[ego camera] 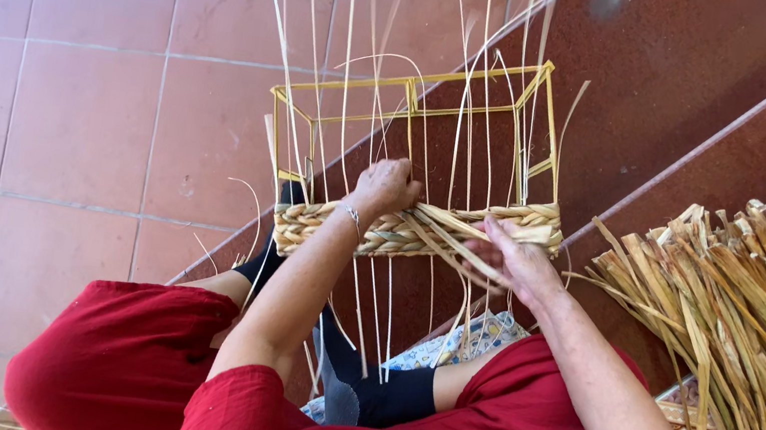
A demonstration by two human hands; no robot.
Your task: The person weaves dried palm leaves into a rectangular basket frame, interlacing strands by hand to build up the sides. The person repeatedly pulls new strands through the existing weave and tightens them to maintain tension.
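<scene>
A yellow wire basket frame (420, 99) stands in front of me with thin pale reeds rising through it. A band of braided straw (421, 231) wraps its near edge. My left hand (385, 188) grips the top of the braid near the frame's middle. My right hand (513, 260) pinches loose straw strands at the braid's right part. I sit with red trousers (127, 369) and dark socks, the frame held between my legs.
A big bundle of dried straw leaves (755, 301) lies at the right, tied with a band. Pink floor tiles (67, 97) spread to the left; dark red steps (687, 78) run diagonally behind the frame. A patterned cloth (476, 340) lies under my legs.
</scene>
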